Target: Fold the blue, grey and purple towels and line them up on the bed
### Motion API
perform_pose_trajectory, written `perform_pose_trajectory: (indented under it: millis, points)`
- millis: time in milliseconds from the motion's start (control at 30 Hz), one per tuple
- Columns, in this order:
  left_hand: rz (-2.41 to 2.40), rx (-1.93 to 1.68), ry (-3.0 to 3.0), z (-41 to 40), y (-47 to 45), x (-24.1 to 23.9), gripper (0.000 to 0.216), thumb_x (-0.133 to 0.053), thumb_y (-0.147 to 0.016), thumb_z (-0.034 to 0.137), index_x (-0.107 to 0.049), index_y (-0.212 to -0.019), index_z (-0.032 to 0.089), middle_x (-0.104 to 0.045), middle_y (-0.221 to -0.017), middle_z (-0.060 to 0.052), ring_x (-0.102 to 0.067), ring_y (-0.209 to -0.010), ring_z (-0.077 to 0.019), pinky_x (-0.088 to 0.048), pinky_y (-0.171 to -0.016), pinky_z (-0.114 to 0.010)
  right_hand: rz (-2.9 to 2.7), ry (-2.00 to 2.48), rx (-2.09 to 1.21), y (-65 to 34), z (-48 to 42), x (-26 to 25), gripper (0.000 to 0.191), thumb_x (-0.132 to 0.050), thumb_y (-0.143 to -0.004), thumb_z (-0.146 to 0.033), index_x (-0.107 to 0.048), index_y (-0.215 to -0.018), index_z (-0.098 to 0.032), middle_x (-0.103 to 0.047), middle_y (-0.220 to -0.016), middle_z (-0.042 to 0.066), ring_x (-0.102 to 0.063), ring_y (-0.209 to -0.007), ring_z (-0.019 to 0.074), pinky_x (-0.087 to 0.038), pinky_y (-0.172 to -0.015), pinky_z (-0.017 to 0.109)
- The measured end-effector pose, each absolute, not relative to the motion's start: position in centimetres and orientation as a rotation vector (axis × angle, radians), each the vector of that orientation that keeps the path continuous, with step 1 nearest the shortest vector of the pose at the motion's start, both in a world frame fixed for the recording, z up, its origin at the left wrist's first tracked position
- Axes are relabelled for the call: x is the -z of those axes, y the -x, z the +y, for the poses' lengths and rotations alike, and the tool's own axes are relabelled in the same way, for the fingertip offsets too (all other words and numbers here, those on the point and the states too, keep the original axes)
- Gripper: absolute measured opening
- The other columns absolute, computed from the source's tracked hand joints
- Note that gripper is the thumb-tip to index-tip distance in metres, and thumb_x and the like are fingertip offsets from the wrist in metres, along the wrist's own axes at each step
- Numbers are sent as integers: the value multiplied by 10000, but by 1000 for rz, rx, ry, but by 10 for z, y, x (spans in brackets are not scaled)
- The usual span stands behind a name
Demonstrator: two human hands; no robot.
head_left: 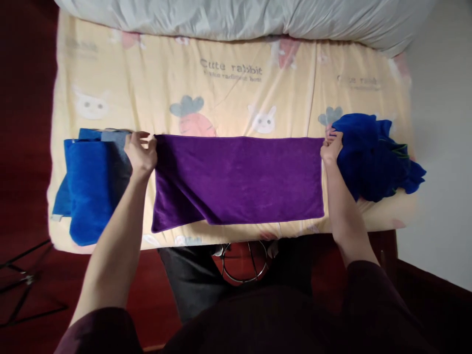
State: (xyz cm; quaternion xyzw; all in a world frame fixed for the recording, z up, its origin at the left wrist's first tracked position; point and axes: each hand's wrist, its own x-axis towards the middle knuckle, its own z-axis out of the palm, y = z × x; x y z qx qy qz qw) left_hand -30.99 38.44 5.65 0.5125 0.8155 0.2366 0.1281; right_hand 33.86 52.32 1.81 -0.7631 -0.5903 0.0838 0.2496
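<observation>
A purple towel (250, 179) lies stretched lengthwise across the bed, with a diagonal crease at its lower left. My left hand (142, 151) pinches its far left corner. At the far right corner, my right hand (332, 146) has its fingers closed on the towel's edge. Left of the towel sit folded blue cloths (90, 187), with a grey cloth (120, 152) partly under my left forearm. A crumpled heap of blue cloth (372, 157) lies just beyond my right hand, and some green edging shows in it.
Beneath everything is a cream bedsheet (236, 108) printed with rabbits and carrots. A pale quilt (236, 17) is bunched along the far side. A white wall (438, 147) borders the right. A black metal stand (25, 280) is on the floor at left.
</observation>
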Motion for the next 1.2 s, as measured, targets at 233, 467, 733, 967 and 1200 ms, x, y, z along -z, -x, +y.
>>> perform_pose_trajectory:
  millis: [233, 467, 733, 967, 1200]
  points:
    - [1749, -254, -2129, 180, 283, -67, 334, -514, -1027, 478, -697, -1205, 264, -692, -1167, -106, -661, -1076, -277, -581, -985, -465, -2123, 1646, -350, -341, 303, -69, 267, -561, -1036, -332, -711, -1242, -253, -648, -1377, 152, -582, -1354, 257, -447, -1201, 394]
    - [1807, -82, -2200, 120, 287, -41, 357, -487, -958, 191, -681, -1257, 207, -694, -1220, -145, -645, -1146, -307, -556, -992, -456, -2443, 1649, -332, -395, 186, -43, 396, -440, -1007, -154, -748, -1250, -205, -708, -1353, 100, -653, -1236, 264, -540, -1115, 427]
    - [1891, 55, -2221, 118, 310, -59, 342, -447, -829, 67, -722, -1007, 166, -705, -1080, -170, -650, -1110, -315, -560, -979, -435, -2512, 1843, -67, -379, 203, -40, 381, -468, -930, -50, -788, -1101, -165, -739, -1122, 158, -656, -1094, 285, -563, -936, 388]
    - [1955, 12, -2201, 84, 316, -57, 342, -455, -817, 84, -720, -1017, 169, -703, -1060, -145, -662, -1083, -291, -599, -856, -365, -2470, 1924, -87, -392, 174, -43, 378, -485, -930, -34, -796, -1079, -190, -747, -1119, 127, -665, -1084, 246, -552, -860, 323]
    - [2051, -204, -2153, 68, 307, -50, 379, -415, -928, 243, -754, -1096, 214, -699, -1029, -165, -668, -1031, -332, -602, -750, -399, -2252, 1943, -190, -393, 165, -54, 429, -508, -828, -42, -820, -1078, -197, -777, -1064, 119, -699, -1021, 258, -591, -913, 375]
